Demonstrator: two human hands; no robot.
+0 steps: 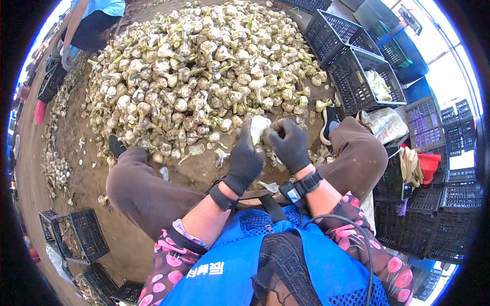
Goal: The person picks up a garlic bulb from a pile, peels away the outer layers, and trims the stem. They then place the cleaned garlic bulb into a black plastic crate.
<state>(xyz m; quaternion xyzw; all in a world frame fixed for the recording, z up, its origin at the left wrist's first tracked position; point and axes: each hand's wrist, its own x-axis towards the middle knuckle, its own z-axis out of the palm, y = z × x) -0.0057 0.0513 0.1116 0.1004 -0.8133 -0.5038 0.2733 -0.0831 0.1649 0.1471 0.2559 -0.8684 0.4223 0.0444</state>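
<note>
One white garlic bulb (260, 124) is straight in front of me, at the fingertips of my left hand (245, 158), which is closed around its lower part. Its long axis points, as it seems to me, away from my body, with the rounded head at the far end. My right hand (290, 145) is just beside it on the right, with the fingers bent; I cannot tell if they touch the bulb or pinch something. Beyond both hands rises a large pile of garlic bulbs (199, 76), its near edge close. Leftward, toward my left knee (130, 178), brown ground (201, 174) gives some room. A black plastic crate (347, 84) stands forward and right of my right hand.
</note>
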